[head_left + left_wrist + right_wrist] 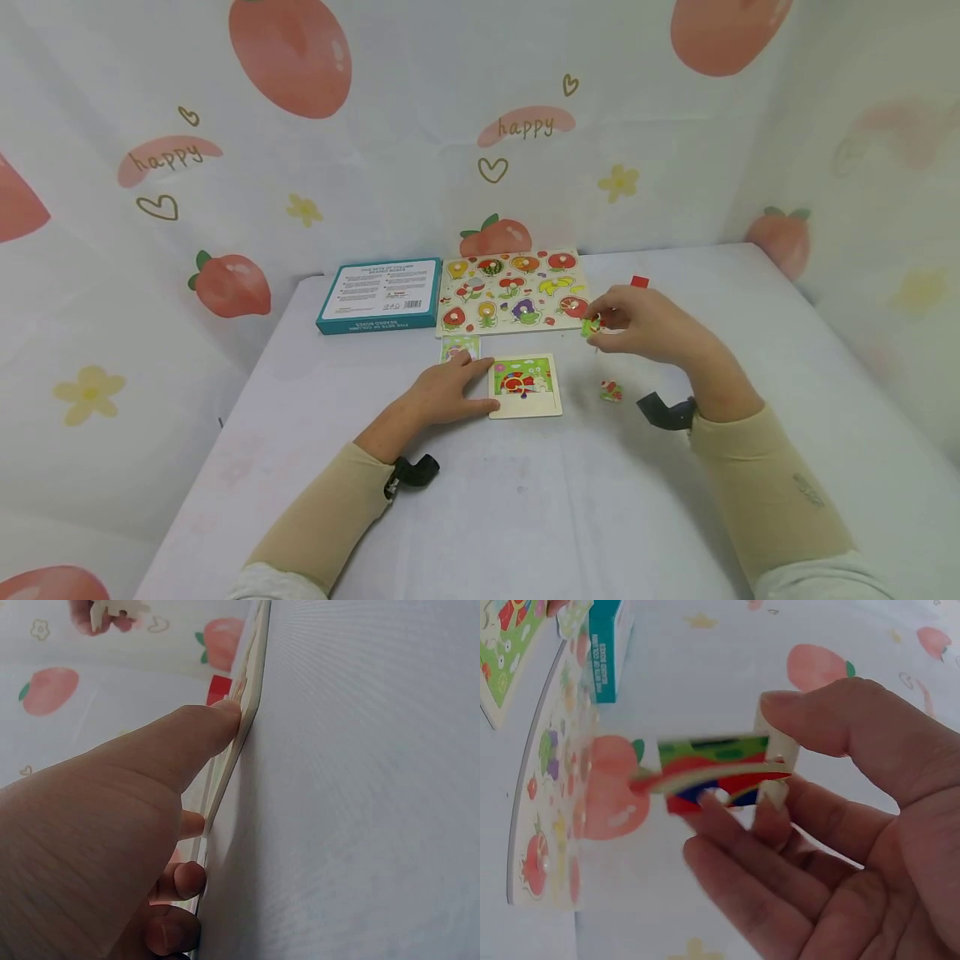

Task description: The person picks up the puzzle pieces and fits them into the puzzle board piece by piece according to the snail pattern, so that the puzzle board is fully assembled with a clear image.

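My left hand [442,390] rests at the left side of a small square wooden jigsaw board [525,407], thumb and forefinger touching its edge. Part of a red, green and blue picture fills the board's upper area; bare wood shows along the bottom. In the left wrist view the straight thumb [199,727] lies on the board's rim. Raised to the right of the board, my right hand [656,329] pinches a jigsaw piece [724,769] printed green, red and blue, slightly blurred. Below that hand, another jigsaw piece [611,391] lies on the table.
Behind the board lies a fruit peg puzzle [495,300], with a teal box [378,326] to its left. A small picture card [459,342] is partly covered by the left fingers. Beyond the right hand sits a red object [639,282]. Fruit-printed cloth hangs behind.
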Action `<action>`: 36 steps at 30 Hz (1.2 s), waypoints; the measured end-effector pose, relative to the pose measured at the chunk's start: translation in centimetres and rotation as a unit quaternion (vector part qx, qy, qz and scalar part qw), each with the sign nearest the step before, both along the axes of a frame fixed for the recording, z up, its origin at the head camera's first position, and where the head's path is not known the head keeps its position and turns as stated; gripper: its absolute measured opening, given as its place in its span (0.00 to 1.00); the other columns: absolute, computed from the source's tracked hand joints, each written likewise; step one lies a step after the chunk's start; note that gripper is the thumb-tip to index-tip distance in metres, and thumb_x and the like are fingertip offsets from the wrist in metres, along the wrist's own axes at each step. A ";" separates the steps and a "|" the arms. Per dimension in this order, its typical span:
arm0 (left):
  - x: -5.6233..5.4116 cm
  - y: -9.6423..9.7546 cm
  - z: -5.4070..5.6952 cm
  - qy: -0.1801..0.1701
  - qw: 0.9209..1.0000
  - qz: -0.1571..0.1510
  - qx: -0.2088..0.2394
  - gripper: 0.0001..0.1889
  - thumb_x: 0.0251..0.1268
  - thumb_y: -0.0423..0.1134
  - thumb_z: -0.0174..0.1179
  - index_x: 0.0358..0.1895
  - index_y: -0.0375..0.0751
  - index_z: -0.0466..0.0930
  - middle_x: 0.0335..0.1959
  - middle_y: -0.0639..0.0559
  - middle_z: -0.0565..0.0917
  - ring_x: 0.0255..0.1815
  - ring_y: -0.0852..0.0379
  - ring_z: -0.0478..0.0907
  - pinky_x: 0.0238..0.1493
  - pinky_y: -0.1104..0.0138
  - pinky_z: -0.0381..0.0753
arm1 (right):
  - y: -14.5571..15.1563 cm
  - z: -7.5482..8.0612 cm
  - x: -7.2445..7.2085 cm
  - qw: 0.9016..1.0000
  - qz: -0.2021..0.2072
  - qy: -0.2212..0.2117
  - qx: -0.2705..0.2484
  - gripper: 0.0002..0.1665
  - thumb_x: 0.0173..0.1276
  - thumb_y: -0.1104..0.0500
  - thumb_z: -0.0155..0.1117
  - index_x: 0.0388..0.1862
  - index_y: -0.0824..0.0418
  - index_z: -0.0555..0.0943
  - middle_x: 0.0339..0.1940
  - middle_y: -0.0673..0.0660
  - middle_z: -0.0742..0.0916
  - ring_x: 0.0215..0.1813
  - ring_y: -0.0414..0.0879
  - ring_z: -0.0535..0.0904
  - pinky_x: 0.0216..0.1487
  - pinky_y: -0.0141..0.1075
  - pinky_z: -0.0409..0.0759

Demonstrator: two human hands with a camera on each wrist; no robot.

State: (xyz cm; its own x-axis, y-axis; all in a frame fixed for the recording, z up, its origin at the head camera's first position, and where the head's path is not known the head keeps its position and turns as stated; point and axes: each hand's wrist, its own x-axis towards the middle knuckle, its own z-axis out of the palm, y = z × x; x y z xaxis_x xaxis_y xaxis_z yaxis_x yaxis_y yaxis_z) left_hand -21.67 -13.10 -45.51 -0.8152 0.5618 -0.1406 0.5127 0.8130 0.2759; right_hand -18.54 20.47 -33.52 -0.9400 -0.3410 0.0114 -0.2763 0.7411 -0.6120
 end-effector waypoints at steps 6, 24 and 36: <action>-0.1 0.0 0.0 0.000 1.000 -0.001 -0.001 0.45 0.62 0.71 0.63 0.79 0.56 0.65 0.57 0.51 0.73 0.45 0.54 0.71 0.46 0.63 0.75 | -0.3 -0.1 0.1 0.999 0.014 0.008 -0.045 0.19 0.66 0.61 0.75 0.55 0.62 0.84 0.41 0.56 0.82 0.41 0.50 0.83 0.44 0.42 0.83; 0.1 0.1 0.1 -0.002 1.000 0.001 0.007 0.44 0.62 0.69 0.64 0.79 0.56 0.66 0.56 0.51 0.73 0.45 0.55 0.71 0.45 0.63 0.75 | -0.9 -0.4 0.1 0.996 0.014 0.078 -0.029 0.20 0.65 0.60 0.75 0.54 0.63 0.85 0.43 0.55 0.83 0.49 0.52 0.78 0.54 0.52 0.79; 0.2 0.2 0.2 0.000 1.000 0.005 0.002 0.44 0.63 0.68 0.64 0.79 0.55 0.66 0.55 0.51 0.73 0.44 0.55 0.71 0.45 0.63 0.75 | -3.2 -0.3 1.3 0.985 0.034 0.158 -0.064 0.21 0.62 0.60 0.78 0.54 0.58 0.86 0.39 0.53 0.80 0.43 0.46 0.75 0.45 0.45 0.81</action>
